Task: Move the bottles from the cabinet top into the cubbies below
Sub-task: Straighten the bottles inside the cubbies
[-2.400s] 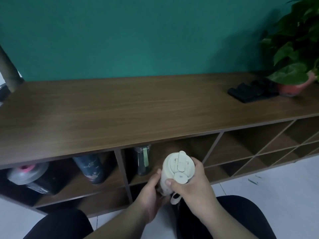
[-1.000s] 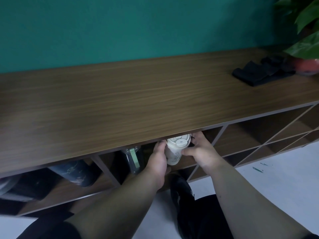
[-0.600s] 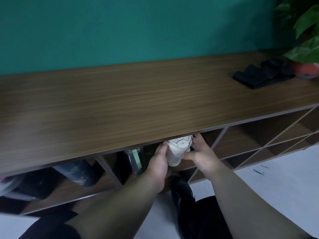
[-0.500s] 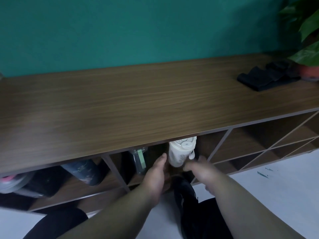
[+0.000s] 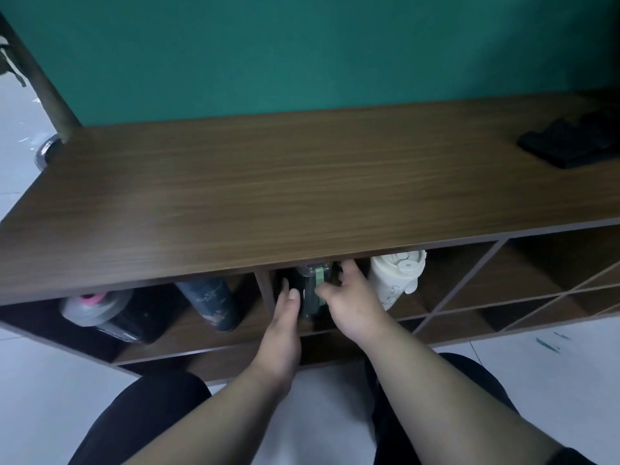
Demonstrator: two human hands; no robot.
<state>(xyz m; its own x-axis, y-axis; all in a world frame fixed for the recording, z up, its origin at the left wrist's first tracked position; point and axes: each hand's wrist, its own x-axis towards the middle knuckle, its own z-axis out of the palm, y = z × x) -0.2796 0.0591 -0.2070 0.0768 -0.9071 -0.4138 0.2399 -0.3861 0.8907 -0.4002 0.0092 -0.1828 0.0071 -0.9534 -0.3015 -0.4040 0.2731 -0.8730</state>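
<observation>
The wooden cabinet top (image 5: 302,182) carries no bottles. In the middle cubby a white bottle (image 5: 394,280) with a flip lid stands upright on the right side. Left of it stands a dark bottle (image 5: 310,293) with a green strap. My left hand (image 5: 285,317) presses against its left side and my right hand (image 5: 350,303) cups its right side, thumb on the strap. The white bottle is apart from both hands. In the left cubby a dark blue patterned bottle (image 5: 214,303) leans, and a grey bottle (image 5: 97,307) with a pink lid lies further left.
A black folded item (image 5: 570,142) lies on the cabinet top at the far right. Cubbies with diagonal dividers (image 5: 503,286) run to the right. A pole (image 5: 43,78) rises at the cabinet's left end. My knees are on the white floor below.
Both hands set the white bottle into the middle cubby and let go. They then moved left onto the dark bottle with the green strap. My view shifted left.
</observation>
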